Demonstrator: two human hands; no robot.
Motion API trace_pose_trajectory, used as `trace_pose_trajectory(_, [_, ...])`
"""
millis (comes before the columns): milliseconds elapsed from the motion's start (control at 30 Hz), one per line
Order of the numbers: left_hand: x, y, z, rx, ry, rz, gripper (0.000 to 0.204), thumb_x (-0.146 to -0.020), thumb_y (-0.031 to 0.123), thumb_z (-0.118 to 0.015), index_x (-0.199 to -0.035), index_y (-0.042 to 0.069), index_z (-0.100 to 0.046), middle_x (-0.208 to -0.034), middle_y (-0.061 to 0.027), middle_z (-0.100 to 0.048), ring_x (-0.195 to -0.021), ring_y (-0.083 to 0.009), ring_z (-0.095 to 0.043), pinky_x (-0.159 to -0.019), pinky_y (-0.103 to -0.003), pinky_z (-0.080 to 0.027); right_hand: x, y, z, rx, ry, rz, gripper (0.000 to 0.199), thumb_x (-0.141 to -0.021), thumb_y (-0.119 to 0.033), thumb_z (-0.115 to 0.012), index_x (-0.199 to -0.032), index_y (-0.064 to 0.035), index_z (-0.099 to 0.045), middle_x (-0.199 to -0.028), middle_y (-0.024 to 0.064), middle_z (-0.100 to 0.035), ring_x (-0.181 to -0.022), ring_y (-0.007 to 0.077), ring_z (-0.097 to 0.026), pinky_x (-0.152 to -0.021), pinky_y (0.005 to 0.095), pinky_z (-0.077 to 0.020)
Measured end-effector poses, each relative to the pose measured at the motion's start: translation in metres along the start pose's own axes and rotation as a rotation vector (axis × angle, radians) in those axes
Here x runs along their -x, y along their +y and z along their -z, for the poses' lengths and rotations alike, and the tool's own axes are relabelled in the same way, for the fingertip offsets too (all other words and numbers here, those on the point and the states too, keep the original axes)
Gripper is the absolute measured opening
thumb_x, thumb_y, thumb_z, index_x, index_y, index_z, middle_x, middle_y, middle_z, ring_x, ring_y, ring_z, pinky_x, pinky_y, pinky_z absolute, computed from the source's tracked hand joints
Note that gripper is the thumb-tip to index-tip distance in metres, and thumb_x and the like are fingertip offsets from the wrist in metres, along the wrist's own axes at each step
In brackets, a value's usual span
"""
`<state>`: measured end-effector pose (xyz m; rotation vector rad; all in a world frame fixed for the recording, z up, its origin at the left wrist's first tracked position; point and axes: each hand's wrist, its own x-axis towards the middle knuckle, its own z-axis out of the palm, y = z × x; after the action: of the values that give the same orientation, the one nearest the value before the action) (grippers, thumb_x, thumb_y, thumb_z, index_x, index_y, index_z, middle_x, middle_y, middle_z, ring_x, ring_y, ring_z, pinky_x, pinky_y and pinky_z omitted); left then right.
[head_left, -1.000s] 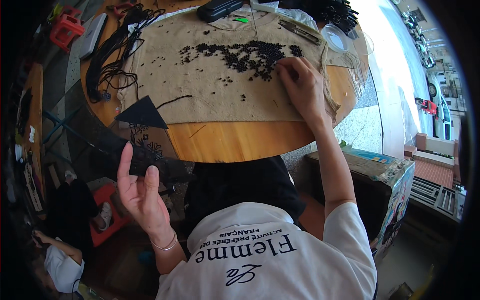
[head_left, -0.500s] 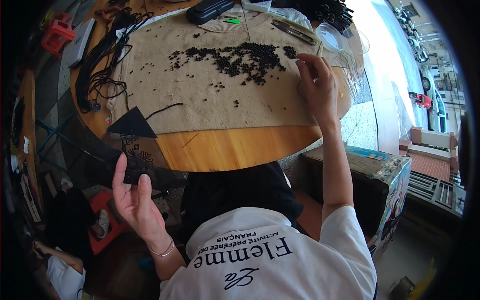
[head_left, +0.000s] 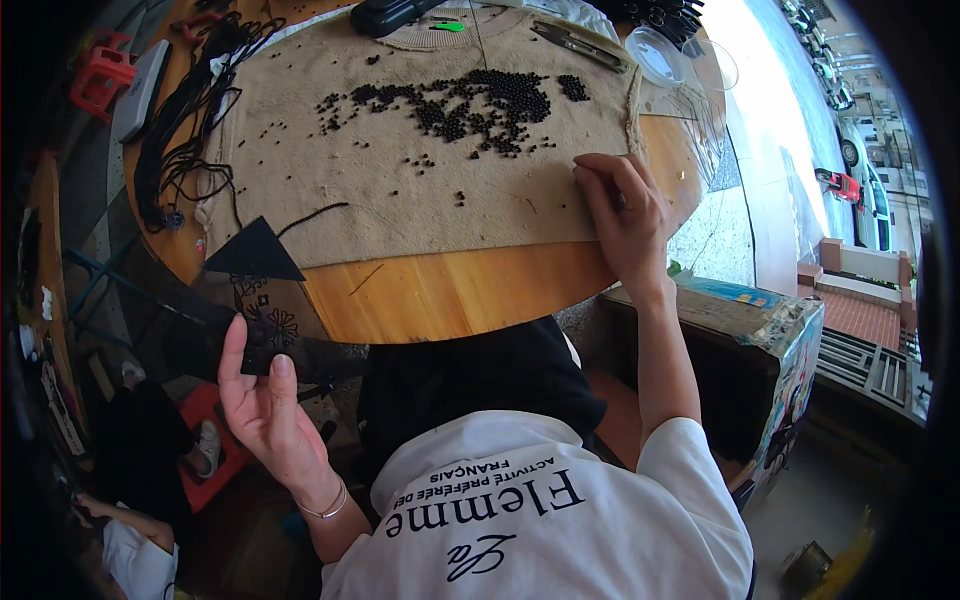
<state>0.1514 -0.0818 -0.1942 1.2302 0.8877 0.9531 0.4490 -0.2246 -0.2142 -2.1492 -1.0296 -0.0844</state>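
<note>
My left hand (head_left: 272,425), below the table's left front edge, grips sheer black lace fabric (head_left: 266,312) with its thumb and fingers. A dark triangular piece (head_left: 256,252) lies at the fabric's upper end, over the table edge, with a black cord (head_left: 314,216) beside it. My right hand (head_left: 634,222) is above the right front of a beige knit cloth (head_left: 400,215), its thumb and index finger pinched together. Whatever is in that pinch is too small to make out. Many small black beads (head_left: 512,98) are scattered on the cloth, farther away than my right hand.
Tweezer-like snips (head_left: 578,45), a clear round dish (head_left: 656,58) and a black case (head_left: 392,14) sit at the table's far side. Black cords (head_left: 190,130) hang along its left edge. A worn box (head_left: 730,325) stands at right; another person (head_left: 140,545) sits lower left.
My right hand has moved nearer to me, away from the beads, still pinched. The left hand keeps its hold on the lace fabric. The view has shifted slightly.
</note>
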Motion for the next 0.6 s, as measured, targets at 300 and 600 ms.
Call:
trace_pose_trajectory(300, [0.0004,-0.0023,-0.0037,0.003,0.004,-0.019,0.041,-0.085,-0.008,-0.053,-0.126,-0.003,-0.047,-0.105,-0.0090,-0.058,-0.088,-0.0092,-0.054,-0.079,-0.020,-0.044,-0.0027,-0.0024,-0.0062,0.006,-0.006,0.021,0.008,-0.083,-0.006,-0.063,-0.091,-0.0047,-0.065,-0.077,0.0063,-0.059,-0.064,0.0148,-0.057,-0.060,0.0257,-0.0454])
trace_pose_trajectory(600, [0.0012,-0.0066,-0.0005,-0.004,0.012,0.011,0.041,-0.085,-0.009,-0.052,-0.126,-0.003,-0.047,-0.109,-0.0106,-0.058,-0.092,-0.0111,-0.055,-0.082,-0.021,-0.045,-0.0027,-0.0027,-0.0069,-0.003,0.002,0.012,0.008,-0.084,-0.006,-0.062,-0.091,-0.0049,-0.065,-0.078,0.0062,-0.059,-0.064,0.0148,-0.058,-0.061,0.0257,-0.0462])
